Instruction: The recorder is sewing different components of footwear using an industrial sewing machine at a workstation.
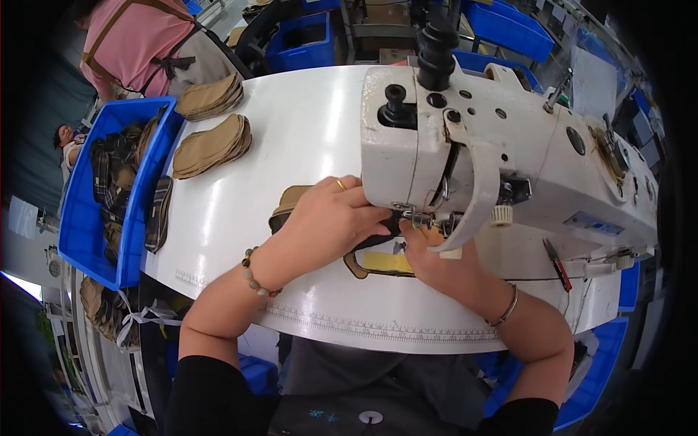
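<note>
My left hand [323,229] has its fingers curled over a dark fabric piece [387,231] just left of the needle area of a white sewing machine [538,152]. Close beside the presser foot [422,218], my right hand [443,265] is closed at the fingertips on that piece, partly behind the machine head. Tan fabric pieces [287,200] lie behind my left hand, and a tan-edged piece with a yellow strip [382,263] sits between the hands. The exact grip of the fingertips is partly hidden.
Tan stacks [211,145] and a plaid stack [158,214] lie on the white table [291,123], left. A blue bin [76,240] of fabric stands beside it. Red-handled snips [560,269] lie at right. A co-worker in pink [138,43] stands back left, another person [69,149] farther off.
</note>
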`<state>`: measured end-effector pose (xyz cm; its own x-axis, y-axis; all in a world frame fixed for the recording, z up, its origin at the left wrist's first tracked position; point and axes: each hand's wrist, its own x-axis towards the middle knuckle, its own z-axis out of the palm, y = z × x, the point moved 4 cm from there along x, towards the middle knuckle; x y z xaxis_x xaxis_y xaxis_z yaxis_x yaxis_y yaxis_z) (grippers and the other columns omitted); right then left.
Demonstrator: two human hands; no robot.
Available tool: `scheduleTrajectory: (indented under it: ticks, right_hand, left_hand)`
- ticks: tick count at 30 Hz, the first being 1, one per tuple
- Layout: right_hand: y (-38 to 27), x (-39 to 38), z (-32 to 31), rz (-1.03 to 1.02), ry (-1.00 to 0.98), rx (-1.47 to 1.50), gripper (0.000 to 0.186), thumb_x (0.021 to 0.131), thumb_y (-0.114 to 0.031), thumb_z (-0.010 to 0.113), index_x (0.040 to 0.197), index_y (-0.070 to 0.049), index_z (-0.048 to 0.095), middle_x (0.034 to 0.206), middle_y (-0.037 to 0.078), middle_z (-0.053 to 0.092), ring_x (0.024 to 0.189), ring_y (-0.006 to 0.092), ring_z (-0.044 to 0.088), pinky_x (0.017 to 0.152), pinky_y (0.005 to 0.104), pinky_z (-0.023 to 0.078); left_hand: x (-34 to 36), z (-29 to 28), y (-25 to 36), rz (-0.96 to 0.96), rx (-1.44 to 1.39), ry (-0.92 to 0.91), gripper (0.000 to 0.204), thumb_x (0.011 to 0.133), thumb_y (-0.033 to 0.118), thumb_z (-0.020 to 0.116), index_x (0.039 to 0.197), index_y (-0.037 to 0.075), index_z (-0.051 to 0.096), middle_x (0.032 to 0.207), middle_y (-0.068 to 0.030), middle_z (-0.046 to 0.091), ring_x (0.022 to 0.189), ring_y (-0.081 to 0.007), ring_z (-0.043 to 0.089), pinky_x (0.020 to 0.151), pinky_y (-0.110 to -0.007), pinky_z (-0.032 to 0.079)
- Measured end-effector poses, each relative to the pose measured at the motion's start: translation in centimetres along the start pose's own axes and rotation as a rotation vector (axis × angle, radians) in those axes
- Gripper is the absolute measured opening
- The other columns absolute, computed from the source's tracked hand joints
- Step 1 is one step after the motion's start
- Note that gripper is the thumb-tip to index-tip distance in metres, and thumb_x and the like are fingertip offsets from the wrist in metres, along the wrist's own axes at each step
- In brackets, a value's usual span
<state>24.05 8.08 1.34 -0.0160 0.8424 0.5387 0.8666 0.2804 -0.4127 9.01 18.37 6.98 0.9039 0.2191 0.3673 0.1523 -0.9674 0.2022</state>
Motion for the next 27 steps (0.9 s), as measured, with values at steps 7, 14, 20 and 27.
scheduleTrajectory:
  ticks: [7,14,20,27]
  right_hand:
    - [0.2,-0.2,0.4,-0.195,-0.013,-0.195,0.027,0.075,-0.008,0.069,0.101,-0.010,0.074,0.062,0.004,0.061,0.051,0.0249,0.060,0.045,0.0367,0.045]
    - [0.3,0.1,0.2,-0.197,-0.004,-0.145,0.030,0.077,-0.009,0.067,0.107,-0.010,0.072,0.066,0.002,0.063,0.056,0.0241,0.062,0.050,0.0374,0.049]
    - [0.0,0.1,1.1,-0.138,-0.054,-0.236,0.028,0.087,-0.006,0.061,0.115,-0.004,0.065,0.086,0.003,0.069,0.075,0.0218,0.068,0.059,0.0342,0.053]
    - [2.8,-2.1,3.4,-0.121,-0.199,-0.289,0.028,0.091,-0.011,0.060,0.117,-0.002,0.061,0.100,0.005,0.068,0.090,0.0180,0.068,0.066,0.0308,0.053]
  left_hand:
    - [0.3,2.1,-0.3,0.074,0.029,-0.012,0.021,0.081,0.020,0.072,0.100,0.012,0.075,0.101,0.0012,0.068,0.096,-0.0187,0.064,0.079,-0.034,0.049]
    - [0.6,2.2,-1.7,-0.065,-0.074,0.038,0.015,0.082,0.023,0.073,0.092,0.012,0.077,0.089,-0.0045,0.067,0.080,-0.0239,0.065,0.069,-0.037,0.050]
    - [0.8,2.2,-2.1,-0.124,-0.180,0.043,0.017,0.083,0.024,0.074,0.083,0.008,0.078,0.081,-0.0098,0.065,0.076,-0.0292,0.064,0.066,-0.039,0.051]
    - [0.9,1.9,-1.9,-0.240,-0.278,-0.032,0.021,0.082,0.026,0.075,0.080,0.006,0.077,0.081,-0.0101,0.066,0.079,-0.0284,0.065,0.068,-0.037,0.051]
